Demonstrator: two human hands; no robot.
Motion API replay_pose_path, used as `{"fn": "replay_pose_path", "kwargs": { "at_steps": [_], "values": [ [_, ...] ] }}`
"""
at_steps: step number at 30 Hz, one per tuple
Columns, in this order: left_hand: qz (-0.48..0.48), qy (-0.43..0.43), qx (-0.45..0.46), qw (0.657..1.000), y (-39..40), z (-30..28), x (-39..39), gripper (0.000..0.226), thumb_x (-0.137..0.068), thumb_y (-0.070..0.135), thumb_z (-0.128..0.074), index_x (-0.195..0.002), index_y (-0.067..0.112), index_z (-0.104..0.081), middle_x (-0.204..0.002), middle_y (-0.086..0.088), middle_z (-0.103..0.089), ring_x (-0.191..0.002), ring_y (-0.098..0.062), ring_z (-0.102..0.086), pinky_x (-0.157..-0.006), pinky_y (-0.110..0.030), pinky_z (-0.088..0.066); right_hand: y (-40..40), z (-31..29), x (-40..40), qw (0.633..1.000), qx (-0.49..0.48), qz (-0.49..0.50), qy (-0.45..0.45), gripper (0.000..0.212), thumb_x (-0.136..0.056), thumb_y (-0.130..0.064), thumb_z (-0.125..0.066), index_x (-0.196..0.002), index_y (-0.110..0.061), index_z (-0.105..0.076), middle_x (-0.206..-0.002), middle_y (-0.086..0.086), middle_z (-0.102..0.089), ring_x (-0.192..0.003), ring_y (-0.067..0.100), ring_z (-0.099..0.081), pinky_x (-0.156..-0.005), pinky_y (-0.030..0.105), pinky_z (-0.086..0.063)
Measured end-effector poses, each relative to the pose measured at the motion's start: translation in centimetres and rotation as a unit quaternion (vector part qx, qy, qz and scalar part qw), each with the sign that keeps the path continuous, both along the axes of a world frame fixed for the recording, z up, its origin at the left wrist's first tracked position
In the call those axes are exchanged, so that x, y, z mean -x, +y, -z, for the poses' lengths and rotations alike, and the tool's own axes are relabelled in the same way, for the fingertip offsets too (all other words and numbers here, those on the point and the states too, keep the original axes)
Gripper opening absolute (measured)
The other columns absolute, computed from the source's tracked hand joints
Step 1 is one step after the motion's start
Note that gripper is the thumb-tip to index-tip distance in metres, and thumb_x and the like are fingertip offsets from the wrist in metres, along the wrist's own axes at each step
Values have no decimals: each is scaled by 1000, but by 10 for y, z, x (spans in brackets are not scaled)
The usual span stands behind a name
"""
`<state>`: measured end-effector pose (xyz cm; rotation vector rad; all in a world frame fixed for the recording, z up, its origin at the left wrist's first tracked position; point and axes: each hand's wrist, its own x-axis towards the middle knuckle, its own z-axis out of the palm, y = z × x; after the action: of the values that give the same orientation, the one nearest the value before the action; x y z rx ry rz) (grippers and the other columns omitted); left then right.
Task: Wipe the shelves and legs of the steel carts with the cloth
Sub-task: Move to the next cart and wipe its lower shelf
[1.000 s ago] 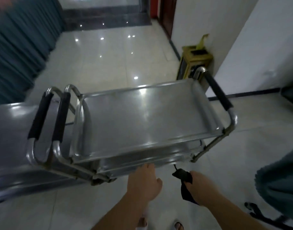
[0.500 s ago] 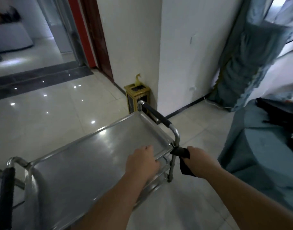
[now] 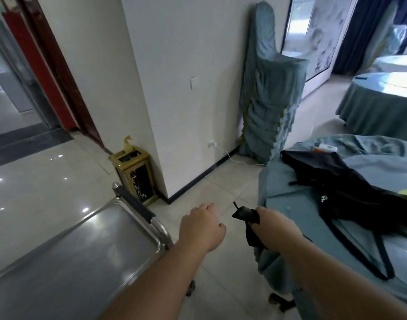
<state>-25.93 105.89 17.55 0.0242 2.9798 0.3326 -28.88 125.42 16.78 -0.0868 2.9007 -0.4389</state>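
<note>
Head view: the left hand [image 3: 201, 228] is seen lifted off the steel cart [image 3: 66, 259] and suspended over the floor tiles [image 3: 211, 185], just past the cart's near corner. Its fingers are loosely curled and nothing is held. Half a second earlier this hand was pressed on the edge of the top shelf [image 3: 82, 248]; contact has since been broken. The right hand [image 3: 275, 224] is clenched round the black cloth [image 3: 247, 219], with a bunched end protruding ahead of the fist and a tail hanging below it. Earlier the cloth was held against the corner post below the padded handle [image 3: 135, 203]; it is now carried clear of the cart, between the cart and the table [image 3: 297, 211] draped in teal fabric.

The cart is located at lower left, with its top shelf bare and reflective. A castor [image 3: 190, 288] is visible beneath the near corner. A black bag [image 3: 350, 185] is laid on the table at right. A gold waste bin [image 3: 135, 175] is placed against the wall corner beyond the handle, and a stack of covered chairs [image 3: 270, 93] is stood against the wall.

It is judged that wiping has been interrupted: neither hand is in contact with steel, and the cloth must be brought back to a shelf or leg before work can be resumed.
</note>
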Motion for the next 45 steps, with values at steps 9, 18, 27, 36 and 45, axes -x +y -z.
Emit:
{"fn": "replay_pose_path", "kwargs": {
  "at_steps": [9, 18, 27, 36, 45],
  "values": [
    [3, -22, 18, 1000, 68, 17, 114, 56, -100, 44, -45, -153, 25, -42, -148, 0, -51, -126, -24, -52, -96, -44, -47, 79, 5, 106, 1000, -4, 14, -1, 21, -100, -38, -43, -101, -22, -57, -93, -1, -66, -87, 27, -64, -86, 41, -55],
    [11, -28, 2, 1000, 32, 47, 280, 53, -98, 41, -44, -149, 23, -45, -145, 0, -53, -125, -24, -52, -95, -42, -46, 56, 35, 262, 999, -34, 28, -17, 20, -100, -43, -42, -97, -26, -52, -86, -5, -62, -81, 23, -62, -80, 39, -55],
    [-30, -43, -29, 998, -71, 60, 428, 51, -100, 40, -46, -147, 21, -47, -145, -2, -54, -124, -25, -55, -97, -46, -51, -48, 34, 435, 997, -48, -11, -51, 17, -100, -40, -44, -88, -29, -49, -84, -6, -62, -77, 19, -62, -77, 38, -56],
    [-164, -38, -55, 984, -192, 86, 518, 47, -100, 45, -48, -141, 23, -50, -136, -2, -57, -119, -25, -58, -91, -42, -52, -187, 50, 586, 983, -76, -148, -78, 16, -95, -34, -49, -87, -25, -60, -77, -3, -69, -69, 17, -67, -72, 38, -61],
    [-376, -30, -52, 925, -315, 90, 598, 38, -102, 42, -49, -135, 23, -53, -129, -2, -59, -114, -26, -59, -89, -40, -49, -353, 71, 743, 920, -81, -373, -84, 22, -101, -39, -47, -90, -21, -54, -84, -2, -64, -78, 20, -64, -76, 38, -56]
  ]
}}
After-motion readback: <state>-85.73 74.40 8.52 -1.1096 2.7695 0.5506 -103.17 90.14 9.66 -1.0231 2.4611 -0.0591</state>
